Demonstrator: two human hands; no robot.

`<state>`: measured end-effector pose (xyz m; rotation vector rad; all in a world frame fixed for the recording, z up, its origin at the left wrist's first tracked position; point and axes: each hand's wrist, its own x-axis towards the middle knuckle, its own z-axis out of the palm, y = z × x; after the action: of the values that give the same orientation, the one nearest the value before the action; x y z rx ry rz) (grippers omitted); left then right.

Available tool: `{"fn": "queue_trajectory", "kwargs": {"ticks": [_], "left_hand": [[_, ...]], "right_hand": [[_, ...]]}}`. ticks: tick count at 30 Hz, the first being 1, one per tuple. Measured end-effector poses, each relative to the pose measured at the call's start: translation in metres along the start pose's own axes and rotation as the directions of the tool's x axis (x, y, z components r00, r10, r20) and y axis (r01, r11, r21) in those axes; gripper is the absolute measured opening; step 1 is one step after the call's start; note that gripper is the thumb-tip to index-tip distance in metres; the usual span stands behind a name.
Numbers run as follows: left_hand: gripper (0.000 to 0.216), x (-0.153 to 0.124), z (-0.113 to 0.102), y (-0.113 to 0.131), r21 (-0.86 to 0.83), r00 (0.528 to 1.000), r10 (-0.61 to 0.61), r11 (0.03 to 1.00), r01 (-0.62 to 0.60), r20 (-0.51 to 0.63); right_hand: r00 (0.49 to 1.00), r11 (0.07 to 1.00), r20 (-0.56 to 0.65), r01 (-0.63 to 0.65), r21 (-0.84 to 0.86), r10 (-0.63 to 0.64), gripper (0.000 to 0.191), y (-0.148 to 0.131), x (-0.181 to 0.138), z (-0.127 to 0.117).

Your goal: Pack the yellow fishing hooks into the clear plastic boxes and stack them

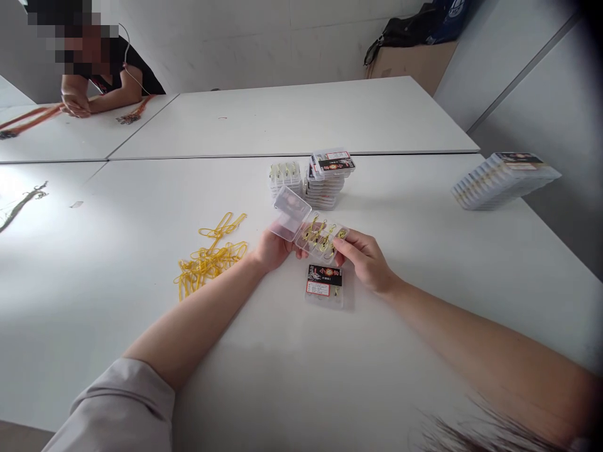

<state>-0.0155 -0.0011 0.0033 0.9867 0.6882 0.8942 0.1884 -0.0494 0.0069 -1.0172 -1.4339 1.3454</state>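
Note:
My left hand (pixel 276 249) grips the near left edge of a small clear plastic box (pixel 316 237) whose lid (pixel 292 212) stands open to the left. Gold hooks lie inside the box. My right hand (pixel 365 258) pinches the box's right end, thumb and forefinger closed at a gold hook there. Under my hands on the white table (pixel 141 263) lies a closed box with a black and red label (pixel 325 285). A loose heap of yellow loops (pixel 210 257) lies left of my left hand.
Behind the open box stand two stacks of the same boxes (pixel 325 179). A fanned row of more boxes (pixel 504 179) sits at the table's right edge. Another person (pixel 101 78) works at the far left table with orange cords. A cardboard carton (pixel 409 63) stands far back.

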Motion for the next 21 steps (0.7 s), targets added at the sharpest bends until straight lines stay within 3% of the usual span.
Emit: {"fn": "queue_trajectory", "kwargs": {"ticks": [3,10,17,21], "left_hand": [[0.048,-0.002,0.001,0.0,0.066,0.998,-0.019,0.998,0.014,0.063],[0.051,-0.004,0.005,0.003,0.093,0.999,-0.025,0.995,0.023,0.021],[0.043,-0.007,0.014,0.002,0.131,0.992,0.067,0.99,-0.053,-0.108],[0.042,-0.008,0.016,0.003,0.185,0.979,0.123,0.979,-0.091,-0.166]], "right_hand": [[1.0,1.0,0.0,0.001,-0.001,-0.001,0.042,0.001,0.0,0.0],[1.0,1.0,-0.014,-0.01,0.001,0.01,0.044,0.0,0.001,0.001],[0.995,0.991,-0.093,-0.023,0.13,0.035,0.047,0.004,0.005,-0.001],[0.994,0.994,-0.09,-0.048,0.095,0.057,0.042,0.002,0.005,0.0]]}}
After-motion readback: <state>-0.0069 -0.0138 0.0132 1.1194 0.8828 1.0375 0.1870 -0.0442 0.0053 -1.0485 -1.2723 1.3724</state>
